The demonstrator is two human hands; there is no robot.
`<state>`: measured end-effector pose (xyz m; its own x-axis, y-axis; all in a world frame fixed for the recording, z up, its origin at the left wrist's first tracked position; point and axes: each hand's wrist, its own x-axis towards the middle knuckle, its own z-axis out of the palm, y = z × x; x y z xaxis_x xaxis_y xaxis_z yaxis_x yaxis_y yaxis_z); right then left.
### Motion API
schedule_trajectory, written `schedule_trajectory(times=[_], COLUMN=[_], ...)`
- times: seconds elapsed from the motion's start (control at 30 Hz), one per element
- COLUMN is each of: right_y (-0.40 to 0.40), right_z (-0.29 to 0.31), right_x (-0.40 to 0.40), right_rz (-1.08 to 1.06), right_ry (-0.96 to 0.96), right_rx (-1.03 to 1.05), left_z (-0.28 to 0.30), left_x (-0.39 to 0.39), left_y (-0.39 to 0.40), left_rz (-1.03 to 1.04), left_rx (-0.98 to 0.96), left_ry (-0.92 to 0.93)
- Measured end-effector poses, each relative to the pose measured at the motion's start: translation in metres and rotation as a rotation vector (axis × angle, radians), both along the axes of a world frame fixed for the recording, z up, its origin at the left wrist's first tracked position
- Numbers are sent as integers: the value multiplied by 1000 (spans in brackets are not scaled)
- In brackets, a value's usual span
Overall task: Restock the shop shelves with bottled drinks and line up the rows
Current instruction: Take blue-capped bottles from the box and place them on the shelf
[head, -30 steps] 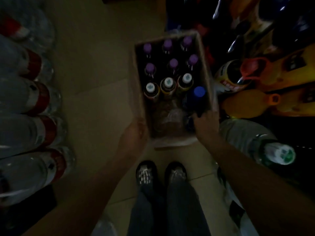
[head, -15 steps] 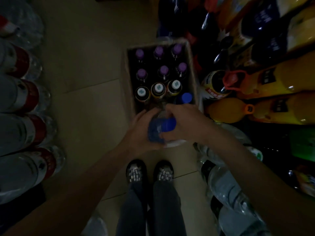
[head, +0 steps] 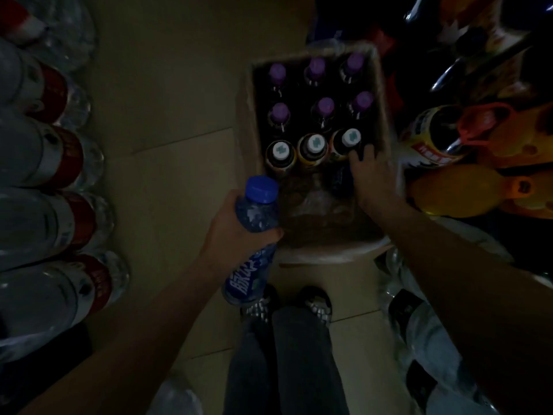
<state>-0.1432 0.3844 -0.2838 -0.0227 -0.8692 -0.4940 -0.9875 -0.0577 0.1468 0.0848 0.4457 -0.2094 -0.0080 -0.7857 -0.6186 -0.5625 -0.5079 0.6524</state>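
A cardboard box (head: pixel 249 121) stands on the floor in front of my feet. It holds several purple-capped bottles (head: pixel 325 105) at its far end and three white-capped bottles (head: pixel 313 143) in a row behind them. My left hand (head: pixel 230 235) grips a blue-capped bottle (head: pixel 258 211) with a blue label, held up beside the box's near left corner. My right hand (head: pixel 374 175) reaches down into the box's right side, fingers curled over the top of a second dark blue bottle (head: pixel 339 178), whose cap is hidden.
Large clear water bottles with red labels (head: pixel 45 163) line the left side. Orange juice bottles (head: pixel 466 190) and dark bottles crowd the right, with clear water bottles (head: pixel 425 333) at lower right. Bare floor tiles (head: pixel 167 115) lie between. My shoes (head: pixel 317 304) stand just behind the box.
Both hands held the blue bottle half a second ago. Now my left hand alone holds it, lower and further left, and my right hand has gone back into the box.
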Motion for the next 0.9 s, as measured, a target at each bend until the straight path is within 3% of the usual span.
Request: schedule_trajectory(times=[0.2, 0.33, 0.43, 0.67, 0.9], right_y=[23, 37, 58, 100, 222], right_z=[44, 140, 231, 443, 642], right_x=[8, 8, 27, 4, -45], right_rz=[-56, -299, -286, -539, -563], right_ry=[-250, -494, -580, -807, -687], right_rx=[121, 136, 91, -229, -705], left_z=[37, 113, 195, 391, 539], left_x=[5, 0, -17, -46, -90], left_y=[7, -3, -14, 6, 95], left_rz=[193, 312, 320, 210, -5], left_rx=[57, 68, -4, -162, -283], left_ry=[70, 195, 226, 312, 443])
